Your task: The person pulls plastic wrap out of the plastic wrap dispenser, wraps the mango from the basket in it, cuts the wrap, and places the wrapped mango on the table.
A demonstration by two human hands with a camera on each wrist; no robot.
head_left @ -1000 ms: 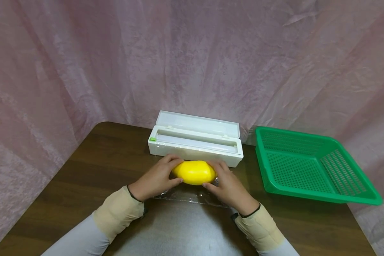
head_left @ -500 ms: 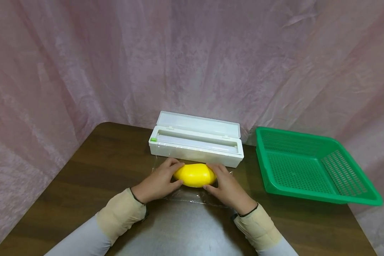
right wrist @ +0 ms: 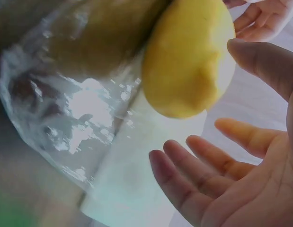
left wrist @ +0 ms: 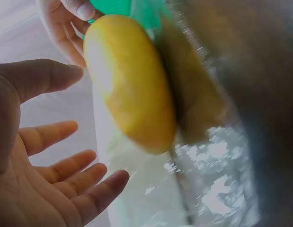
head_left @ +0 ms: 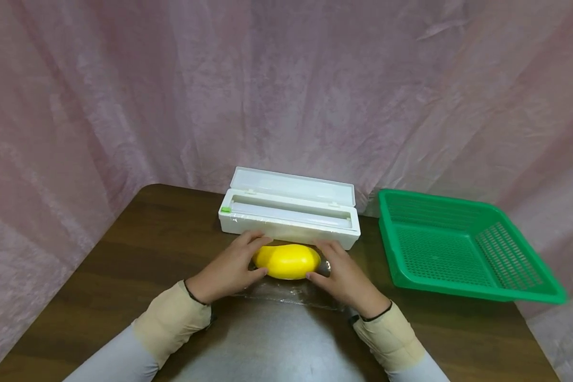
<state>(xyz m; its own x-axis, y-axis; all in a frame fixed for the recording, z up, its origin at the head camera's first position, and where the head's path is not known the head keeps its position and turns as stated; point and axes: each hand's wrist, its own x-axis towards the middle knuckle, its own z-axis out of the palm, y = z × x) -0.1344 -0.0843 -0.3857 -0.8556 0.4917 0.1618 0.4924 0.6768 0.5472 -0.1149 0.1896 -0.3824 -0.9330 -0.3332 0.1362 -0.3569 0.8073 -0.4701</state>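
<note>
A smooth yellow mango (head_left: 288, 261) lies on a sheet of clear cling film (head_left: 291, 293), just in front of a white cling film box (head_left: 288, 228). My left hand (head_left: 226, 269) is at the mango's left end. In the left wrist view its fingers (left wrist: 101, 191) are spread and stand apart from the fruit. At the other end is my right hand (head_left: 347, 276), its fingers (right wrist: 182, 177) also spread and off the mango. The right thumb tip is very close to the skin; whether it touches, I cannot tell.
The box's lid (head_left: 293, 185) stands raised at the back, with the roll (head_left: 291, 212) inside. A green slotted basket (head_left: 458, 254) sits on the right of the brown wooden table (head_left: 138, 254). A pink curtain (head_left: 286, 85) hangs behind.
The mango was gripped between both hands and came down slightly toward the table's front onto the film. Since then both hands have loosened and moved a little apart from it.
</note>
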